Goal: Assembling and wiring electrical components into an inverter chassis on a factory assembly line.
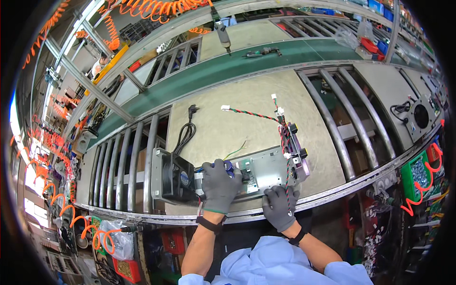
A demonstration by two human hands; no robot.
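Observation:
A long open metal chassis [273, 167] lies across the work board in front of me, with a black fan [176, 176] at its left end and a green circuit board [247, 176] inside. My left hand [221, 187], in a grey glove, reaches into the chassis with bent fingers beside a blue part [230, 168]; what the fingertips hold is hidden. My right hand [280, 207], gloved too, has its fingers curled on the chassis's near edge toward the right. Twisted red, black and green wires [254, 114] with white plugs rise at the right end.
A coiled black power cord [186, 133] lies behind the fan. Metal rollers [351, 121] flank the board. A green conveyor belt [199, 71] runs beyond, carrying a hand tool [262, 52]. A power screwdriver [222, 35] hangs overhead. Another fan unit [420, 116] stands far right.

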